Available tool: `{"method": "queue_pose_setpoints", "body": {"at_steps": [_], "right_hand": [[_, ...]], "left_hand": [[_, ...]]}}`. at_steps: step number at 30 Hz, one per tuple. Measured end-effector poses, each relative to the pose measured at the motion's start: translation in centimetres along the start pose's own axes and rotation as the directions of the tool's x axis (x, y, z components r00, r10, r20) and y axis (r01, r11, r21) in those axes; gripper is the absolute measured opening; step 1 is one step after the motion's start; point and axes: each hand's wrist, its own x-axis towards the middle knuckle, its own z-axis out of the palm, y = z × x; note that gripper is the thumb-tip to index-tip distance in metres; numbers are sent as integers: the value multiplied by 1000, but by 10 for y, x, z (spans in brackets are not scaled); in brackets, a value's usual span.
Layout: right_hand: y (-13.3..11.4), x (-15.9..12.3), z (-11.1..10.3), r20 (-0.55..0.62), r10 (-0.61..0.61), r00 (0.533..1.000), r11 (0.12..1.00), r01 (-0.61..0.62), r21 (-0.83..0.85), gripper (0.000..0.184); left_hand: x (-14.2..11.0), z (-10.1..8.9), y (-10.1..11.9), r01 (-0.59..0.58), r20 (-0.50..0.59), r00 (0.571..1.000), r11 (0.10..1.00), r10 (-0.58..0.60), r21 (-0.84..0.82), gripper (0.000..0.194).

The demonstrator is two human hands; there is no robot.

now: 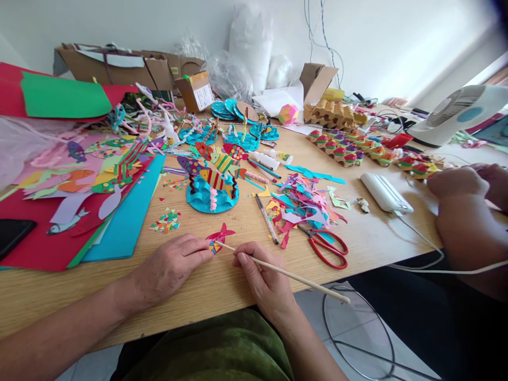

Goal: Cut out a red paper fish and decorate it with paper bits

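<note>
Against the paper fish [219, 239], left-hand fingers [200, 253] press lightly.

A white fan [450, 115] stands beyond a white power bank [386, 193]; a dark phone [15, 237] lies far left.

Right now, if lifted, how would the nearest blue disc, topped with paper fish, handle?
The blue disc is probably light, as it looks like card. The paper fish, raised on fuzzy stems, would likely wobble. Its wide, flat shape should resist tipping.
</note>
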Motion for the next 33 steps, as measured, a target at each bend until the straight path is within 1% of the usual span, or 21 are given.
{"method": "queue_pose_setpoints", "body": {"at_steps": [14, 21, 33], "right_hand": [[1, -2, -1, -1, 7, 1000, 999, -7, -46, 21], [-1, -1, -2, -9, 15, 1000, 999, -16, -40, 20], [0, 0, -2, 14, 14, 1000, 999, -14, -34, 21]], "left_hand": [[0, -1, 1, 11, 5, 1000, 1000, -11, -11, 34], [0, -1, 0, 2, -2, 1000, 1000, -2, -17, 33], [1, -2, 2, 13, 10, 1000, 1000, -13, -14, 34]]}}
